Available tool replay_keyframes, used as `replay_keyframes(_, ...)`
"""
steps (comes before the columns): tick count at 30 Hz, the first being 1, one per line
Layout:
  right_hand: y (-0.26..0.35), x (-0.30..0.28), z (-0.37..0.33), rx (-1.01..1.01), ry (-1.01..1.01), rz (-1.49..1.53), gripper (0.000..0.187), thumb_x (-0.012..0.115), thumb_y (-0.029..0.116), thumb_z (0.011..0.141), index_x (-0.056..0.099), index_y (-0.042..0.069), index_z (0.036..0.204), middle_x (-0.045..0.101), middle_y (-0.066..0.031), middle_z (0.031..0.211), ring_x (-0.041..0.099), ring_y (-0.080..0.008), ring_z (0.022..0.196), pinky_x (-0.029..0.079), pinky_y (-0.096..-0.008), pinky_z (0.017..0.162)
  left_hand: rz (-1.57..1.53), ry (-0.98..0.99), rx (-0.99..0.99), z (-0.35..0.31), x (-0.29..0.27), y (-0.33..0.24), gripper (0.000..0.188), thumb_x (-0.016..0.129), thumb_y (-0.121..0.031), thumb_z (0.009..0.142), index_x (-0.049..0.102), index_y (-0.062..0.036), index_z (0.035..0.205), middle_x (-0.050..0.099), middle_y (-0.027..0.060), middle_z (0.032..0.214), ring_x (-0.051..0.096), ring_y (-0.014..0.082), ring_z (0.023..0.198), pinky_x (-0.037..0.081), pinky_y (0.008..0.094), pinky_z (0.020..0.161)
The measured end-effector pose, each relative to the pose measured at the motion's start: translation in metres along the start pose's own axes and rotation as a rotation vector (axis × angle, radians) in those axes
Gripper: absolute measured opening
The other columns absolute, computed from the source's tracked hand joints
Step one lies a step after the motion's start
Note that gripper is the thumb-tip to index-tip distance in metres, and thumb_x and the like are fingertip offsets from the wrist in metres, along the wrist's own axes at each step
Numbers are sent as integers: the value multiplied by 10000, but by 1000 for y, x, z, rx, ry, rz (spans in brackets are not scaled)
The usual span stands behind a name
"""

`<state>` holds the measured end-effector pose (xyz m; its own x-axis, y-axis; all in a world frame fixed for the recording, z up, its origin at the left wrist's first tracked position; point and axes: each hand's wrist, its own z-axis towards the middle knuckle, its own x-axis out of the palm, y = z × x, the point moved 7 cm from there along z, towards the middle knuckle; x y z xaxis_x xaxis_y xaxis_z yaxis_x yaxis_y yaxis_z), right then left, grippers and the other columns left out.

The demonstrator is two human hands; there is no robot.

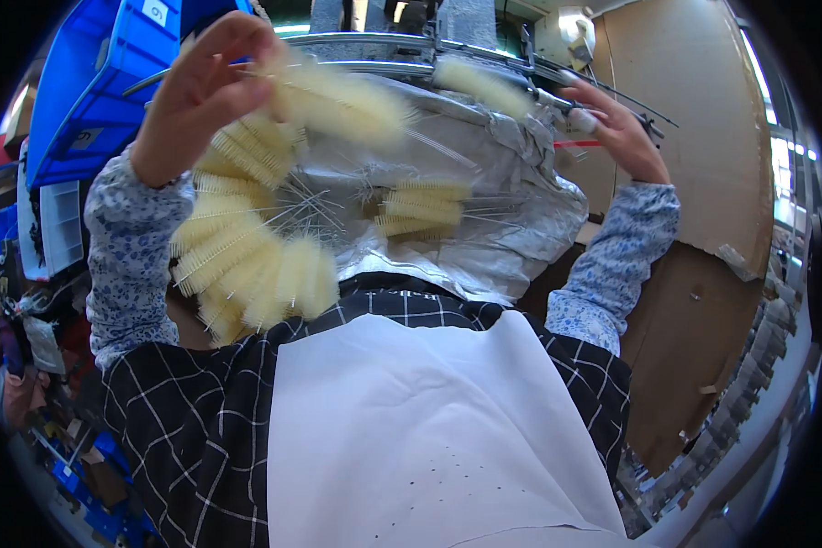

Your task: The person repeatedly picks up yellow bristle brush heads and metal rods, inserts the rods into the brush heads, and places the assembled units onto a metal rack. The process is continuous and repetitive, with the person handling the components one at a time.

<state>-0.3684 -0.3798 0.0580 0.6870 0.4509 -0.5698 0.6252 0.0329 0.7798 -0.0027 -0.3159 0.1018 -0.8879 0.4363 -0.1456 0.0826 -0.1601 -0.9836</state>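
Nearest the camera lies a white cloth over a black checked apron, and just above its left part a fan of cream bottle brushes spreads out, bristle heads toward the person and thin wire stems running up and right toward a crumpled silver foil sheet that covers the worktop. A smaller bundle of brushes lies on the foil, long axis roughly left to right, stems pointing right. Above the fan the left hand is raised, fingers curled closed around the end of a single brush whose bristle head, blurred, stretches rightward from the grip, its long axis slightly downhill to the right, with the wire stem going on toward the middle of the foil. The right hand is well apart on the far right, fingers pinched on something small near a metal rail; what it grips I cannot tell for certain. Another brush head lies just left of that hand, slanting down to the right, nearer the right hand than the left. Farthest off stand blue plastic crates at upper left and a brown board wall at right.
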Motion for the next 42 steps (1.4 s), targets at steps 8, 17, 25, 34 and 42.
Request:
replay_keyframes(8,95,166,6,-425,346,469,386,534,205,834,442,36,1169,536,-70,1045,500,-155,954,403,-285,847,57,73,120,16,58,5,324,573,-23,762,430,-48,1052,470,50,974,525,134,872,464,270,763)
replay_keyframes(17,-10,56,118,-57,-590,-886,271,481,242,812,539,271,1075,554,-14,909,482,-228,910,372,-379,789,890,385,-389,-49,-30,107,428,642,-101,676,439,-67,1051,451,124,1047,467,284,976,375,326,864)
replay_keyframes(25,-10,63,136,-38,-541,-865,274,442,255,830,559,306,1072,562,-20,972,462,-201,941,326,-362,818,804,432,-627,-45,-24,103,391,630,-113,665,458,-53,1011,492,109,750,503,226,702,424,315,666)
replay_keyframes(34,-17,61,149,-105,-485,-849,317,420,228,843,517,341,1123,521,-15,1083,403,-210,1035,282,-413,866,479,246,-558,-36,-26,56,248,480,-16,665,429,-44,907,418,0,689,364,42,606,325,173,536)
replay_keyframes(42,-35,59,169,-127,-472,-968,392,454,254,836,410,327,1219,394,-19,1265,220,-221,1238,117,-507,993,637,67,-223,-31,-20,-13,258,569,-41,662,464,-63,897,354,-26,640,290,46,538,251,199,472)
